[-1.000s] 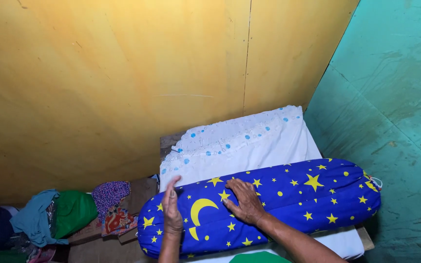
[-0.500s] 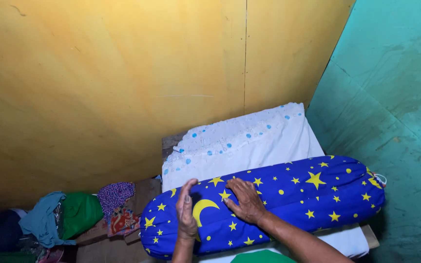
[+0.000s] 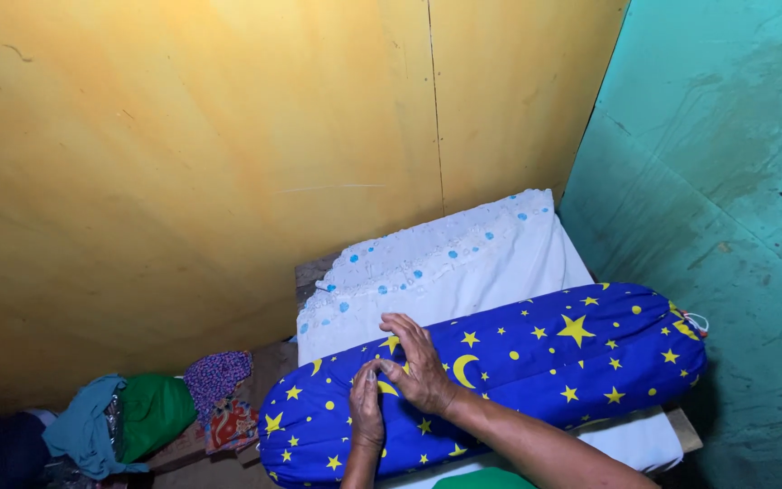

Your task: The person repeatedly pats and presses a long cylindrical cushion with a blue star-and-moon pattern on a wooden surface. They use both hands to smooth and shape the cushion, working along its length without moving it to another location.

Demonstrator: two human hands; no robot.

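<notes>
A long blue bolster (image 3: 536, 362) printed with yellow stars and moons lies across the near part of a white pillow (image 3: 463, 272) with blue dots along its frilled edge. My left hand (image 3: 367, 409) rests flat on the bolster's left part, fingers together and pointing away from me. My right hand (image 3: 418, 360) lies palm down just beside it on the bolster's top, fingers spread toward the left. The two hands touch near the fingertips. Neither hand grips anything.
A yellow board wall (image 3: 228, 163) stands behind and a teal wall (image 3: 717, 181) at the right. A heap of clothes (image 3: 138, 417), green, light blue and patterned, lies low at the left. A wooden edge (image 3: 685, 430) shows under the bedding at the right.
My left hand has dropped from an upright, edge-on pose to flat on the bolster next to the right hand. The right hand slid a little left and up, and the bolster's cover shifted.
</notes>
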